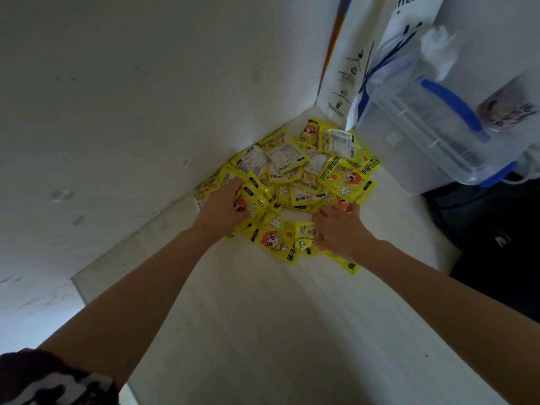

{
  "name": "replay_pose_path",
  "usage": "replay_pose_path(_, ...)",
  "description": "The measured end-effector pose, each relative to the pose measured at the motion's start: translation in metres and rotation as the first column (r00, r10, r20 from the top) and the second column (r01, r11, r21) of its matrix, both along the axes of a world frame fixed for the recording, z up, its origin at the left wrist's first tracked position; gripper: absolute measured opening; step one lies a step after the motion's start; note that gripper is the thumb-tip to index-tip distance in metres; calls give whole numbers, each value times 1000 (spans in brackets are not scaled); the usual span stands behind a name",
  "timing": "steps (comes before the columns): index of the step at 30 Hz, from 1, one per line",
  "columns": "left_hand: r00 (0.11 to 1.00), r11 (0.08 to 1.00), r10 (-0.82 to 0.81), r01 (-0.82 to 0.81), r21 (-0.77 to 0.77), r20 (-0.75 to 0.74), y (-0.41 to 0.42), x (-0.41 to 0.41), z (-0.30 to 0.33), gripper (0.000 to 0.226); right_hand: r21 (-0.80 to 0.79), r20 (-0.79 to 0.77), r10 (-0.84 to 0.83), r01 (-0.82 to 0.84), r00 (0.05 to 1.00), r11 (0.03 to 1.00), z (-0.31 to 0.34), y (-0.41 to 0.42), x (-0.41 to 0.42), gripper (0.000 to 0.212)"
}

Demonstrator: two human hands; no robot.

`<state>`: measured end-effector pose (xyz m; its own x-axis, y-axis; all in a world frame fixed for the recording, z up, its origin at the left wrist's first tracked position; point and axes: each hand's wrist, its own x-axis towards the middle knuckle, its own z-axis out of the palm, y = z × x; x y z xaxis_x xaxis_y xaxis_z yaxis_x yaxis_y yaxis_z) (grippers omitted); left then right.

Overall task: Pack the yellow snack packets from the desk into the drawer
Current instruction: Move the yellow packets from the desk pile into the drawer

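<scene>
Yellow snack packets (295,176) are lying heaped in the desk (263,317) corner; I'm pressing my left hand (223,207) and right hand (340,226), fingers spread, into them.

Loose heap of yellow snack packets (295,182) in far desk (263,317) corner against the wall — glossy, flat, overlapping, some cartoon-face side up, some white label side up — a few strays at near edge.
</scene>
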<state>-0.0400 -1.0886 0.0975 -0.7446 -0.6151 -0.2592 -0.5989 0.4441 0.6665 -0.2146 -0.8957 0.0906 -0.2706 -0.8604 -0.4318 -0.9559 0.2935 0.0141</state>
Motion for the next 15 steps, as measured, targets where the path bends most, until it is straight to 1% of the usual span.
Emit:
replay_pose_path(3, 1000, 998, 7, -7, 68, -3, 3, 8, 3, 37, 16, 73, -109, 108, 991, 994, 7, 8, -4, 32)
replay_pose_path(6, 1000, 993, 1, 1, 116, -19, 9, 13, 9, 44, -19, 230, -287, 300, 930, 954, 11, 27, -11, 27)
replay_pose_path(8, 999, 984, 1, 9, 178, -54, 15, 12, 11, 51, -17, 312, -393, 418, 865, 908, 12, 39, -15, 29)
replay_pose_path(10, 996, 975, -21, 39, 219, -85, 22, 11, 12, 58, -10, 340, -458, 490, 821, 872, 12, 48, -19, 33)
replay_pose_path(12, 994, 965, -71, 89, 245, -81, 29, 8, 10, 69, 35, 357, -521, 546, 776, 837, 9, 56, -21, 42)
replay_pose_path(13, 993, 959, -101, 114, 261, -61, 32, 5, 8, 75, 54, 355, -544, 564, 760, 824, 7, 60, -21, 47)
replay_pose_path(14, 990, 953, -138, 142, 267, -32, 36, 2, 7, 75, 59, 334, -554, 570, 763, 820, 4, 63, -19, 52)
replay_pose_path(15, 983, 954, -181, 173, 246, 8, 39, -2, 5, 69, 53, 287, -549, 560, 785, 827, 2, 65, -17, 55)
